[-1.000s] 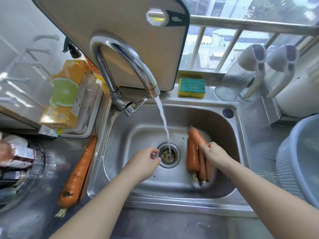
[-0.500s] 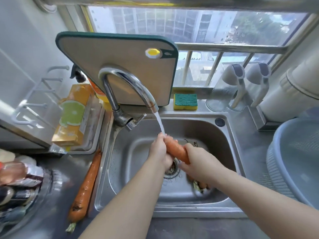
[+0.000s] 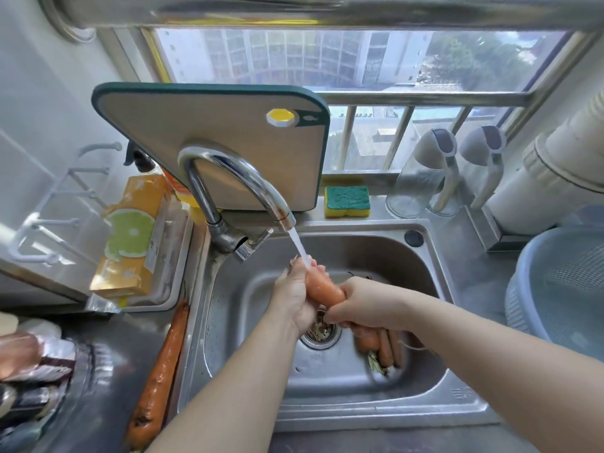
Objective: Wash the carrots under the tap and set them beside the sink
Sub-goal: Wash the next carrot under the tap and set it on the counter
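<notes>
Bright daylight from window (image 3: 327, 57); wide-angle edge warping; corners blurred.

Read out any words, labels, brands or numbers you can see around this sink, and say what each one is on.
No text here can be read.
Orange box: white side label with print, too blurred.
Sink front rim: small stamped mark, too small to read.
Cutting board: small fish symbol near the yellow plug, no words.
Packets at far left: labels blurred.
</notes>
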`<state>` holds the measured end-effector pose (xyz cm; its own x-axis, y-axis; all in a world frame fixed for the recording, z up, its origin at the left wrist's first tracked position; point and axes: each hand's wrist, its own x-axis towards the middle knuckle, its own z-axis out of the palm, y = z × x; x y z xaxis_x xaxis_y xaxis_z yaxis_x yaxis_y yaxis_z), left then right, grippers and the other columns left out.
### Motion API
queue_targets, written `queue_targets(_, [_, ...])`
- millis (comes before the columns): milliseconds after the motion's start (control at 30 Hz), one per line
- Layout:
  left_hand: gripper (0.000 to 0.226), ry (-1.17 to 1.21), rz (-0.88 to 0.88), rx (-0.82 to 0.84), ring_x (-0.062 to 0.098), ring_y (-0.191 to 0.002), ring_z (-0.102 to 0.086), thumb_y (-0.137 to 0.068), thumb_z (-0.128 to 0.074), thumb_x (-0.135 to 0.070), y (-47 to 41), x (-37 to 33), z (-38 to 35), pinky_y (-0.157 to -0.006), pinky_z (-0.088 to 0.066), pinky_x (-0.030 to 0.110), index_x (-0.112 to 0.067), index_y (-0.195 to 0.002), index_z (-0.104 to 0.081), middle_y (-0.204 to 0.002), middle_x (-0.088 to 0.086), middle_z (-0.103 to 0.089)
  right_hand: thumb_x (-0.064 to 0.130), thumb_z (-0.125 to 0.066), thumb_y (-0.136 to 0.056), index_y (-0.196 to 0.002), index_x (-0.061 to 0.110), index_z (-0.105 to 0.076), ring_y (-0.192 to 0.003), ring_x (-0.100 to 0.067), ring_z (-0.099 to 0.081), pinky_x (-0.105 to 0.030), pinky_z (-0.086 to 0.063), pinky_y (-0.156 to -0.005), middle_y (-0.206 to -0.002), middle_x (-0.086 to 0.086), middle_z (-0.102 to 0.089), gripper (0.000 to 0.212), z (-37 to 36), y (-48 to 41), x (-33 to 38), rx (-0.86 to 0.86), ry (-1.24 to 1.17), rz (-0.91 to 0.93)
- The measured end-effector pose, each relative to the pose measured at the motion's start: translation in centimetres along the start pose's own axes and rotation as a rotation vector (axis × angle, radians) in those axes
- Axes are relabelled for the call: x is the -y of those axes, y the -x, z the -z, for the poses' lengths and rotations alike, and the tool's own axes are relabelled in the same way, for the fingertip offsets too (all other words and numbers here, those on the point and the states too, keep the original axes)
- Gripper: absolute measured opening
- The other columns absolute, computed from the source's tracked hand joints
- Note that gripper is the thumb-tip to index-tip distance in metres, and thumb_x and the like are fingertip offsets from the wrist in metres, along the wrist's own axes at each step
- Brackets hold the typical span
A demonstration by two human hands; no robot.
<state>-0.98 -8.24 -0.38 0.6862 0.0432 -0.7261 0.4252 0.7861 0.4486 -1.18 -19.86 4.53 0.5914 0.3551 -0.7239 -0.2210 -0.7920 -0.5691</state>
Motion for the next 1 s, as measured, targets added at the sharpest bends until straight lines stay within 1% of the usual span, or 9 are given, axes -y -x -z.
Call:
queue_targets(67, [0.011, -0.091, -0.085, -0.121, 0.016, -0.060, -0.051, -0.090, -0.057, -0.002, -0.6, 0.2, -0.3, -0.051, -0.050, 0.027, -0.009, -0.090, -0.049, -0.074, 0.010, -0.052, 0.015, -0.054, -0.082, -0.077, 0.014, -0.051, -0.067, -0.025, -0.058, -0.027, -0.038, -0.059, -0.077, -0.007, -0.060, 0.007, -0.7, -0.2, 0.6, -0.236, 0.448, 0.051])
queue_targets(133, [0.025, -0.213, -0.193, -0.247, 0.021, -0.068, -0.056, -0.086, -0.062, -0.001, -1.3, 0.6, -0.2, -0.066, -0.053, 0.034, -0.013, -0.100, -0.046, -0.087, 0.012, -0.057, 0.010, -0.048, -0.086, -0.092, 0.015, -0.045, -0.087, -0.030, -0.064, -0.029, -0.036, -0.062, -0.096, -0.008, -0.064, 0.008, -1.5, -0.2, 0.8, -0.404, 0.716, 0.133])
queue_targets(200, [0.028, -0.429, -0.274, -0.379, 0.026, -0.082, -0.059, -0.084, -0.063, -0.009, -1.2, 1.0, 0.2, -0.084, -0.052, 0.040, -0.018, -0.103, -0.045, -0.100, 0.008, -0.059, 0.003, -0.043, -0.087, -0.092, 0.016, -0.033, -0.089, -0.030, -0.066, -0.029, -0.031, -0.053, -0.099, -0.006, -0.066, 0.017, -2.0, -0.5, 0.5, -0.468, 0.845, 0.223])
queue_targets(267, [0.011, -0.542, -0.315, -0.432, 0.028, -0.085, -0.062, -0.083, -0.058, -0.016, -0.9, 0.8, 0.6, -0.084, -0.052, 0.039, -0.014, -0.093, -0.051, -0.095, 0.009, -0.063, 0.001, -0.042, -0.087, -0.090, 0.015, -0.029, -0.087, -0.031, -0.066, -0.031, -0.025, -0.048, -0.097, -0.006, -0.066, 0.019, -2.3, -0.8, 0.3, -0.486, 0.863, 0.256])
queue_targets(467, [0.027, -0.133, -0.128, -0.284, 0.020, -0.056, -0.054, -0.098, -0.039, -0.013, -0.7, -1.0, 1.3, -0.055, -0.049, 0.028, -0.011, -0.072, -0.049, -0.061, 0.007, -0.055, 0.015, -0.059, -0.077, -0.082, 0.015, -0.050, -0.073, -0.025, -0.060, -0.031, -0.043, -0.058, -0.080, -0.005, -0.062, 0.010, -1.3, -1.6, -0.7, -0.333, 0.536, 0.228])
queue_targets(633, [0.022, 0.160, 0.022, 0.053, 0.020, -0.080, -0.058, -0.101, -0.041, -0.027, 1.1, -1.9, 1.2, -0.095, -0.046, 0.041, -0.012, -0.089, -0.052, -0.090, 0.012, -0.058, 0.038, -0.068, -0.084, -0.081, 0.012, -0.051, -0.040, -0.008, -0.036, -0.017, -0.029, -0.038, -0.059, 0.001, -0.045, 0.031, 0.3, -1.4, -1.1, 0.169, -0.311, 0.091])
queue_targets(733, [0.023, -0.058, -0.061, 0.166, 0.020, -0.091, -0.060, -0.101, -0.040, -0.026, 1.5, -1.4, 1.5, -0.073, -0.051, 0.033, -0.008, -0.113, -0.049, -0.106, 0.017, -0.058, 0.064, -0.047, -0.086, -0.079, 0.017, -0.051, -0.040, -0.008, -0.029, -0.016, -0.023, -0.039, -0.058, 0.002, -0.041, 0.047, -0.1, -1.7, -0.7, 0.251, -0.598, 0.007])
queue_targets(867, [0.036, -0.401, -0.211, 0.154, 0.023, -0.083, -0.058, -0.097, -0.047, -0.008, 1.1, -1.1, 2.5, -0.057, -0.049, 0.029, -0.008, -0.129, -0.030, -0.107, 0.020, -0.053, 0.073, -0.037, -0.084, -0.084, 0.015, -0.057, -0.039, -0.010, -0.035, -0.017, -0.027, -0.037, -0.056, 0.001, -0.045, 0.061, -0.8, -2.2, 0.0, 0.110, -0.449, -0.002])
queue_targets(1000, [0.030, -0.318, -0.246, -0.058, 0.021, -0.071, -0.061, -0.094, -0.053, -0.007, 1.3, -1.9, 1.6, -0.056, -0.051, 0.031, -0.012, -0.121, -0.039, -0.089, 0.014, -0.058, 0.053, -0.040, -0.095, -0.072, 0.014, -0.052, -0.051, -0.015, -0.046, -0.023, -0.036, -0.046, -0.060, -0.001, -0.050, 0.047, -2.4, -2.2, 1.2, -0.189, -0.025, 0.182])
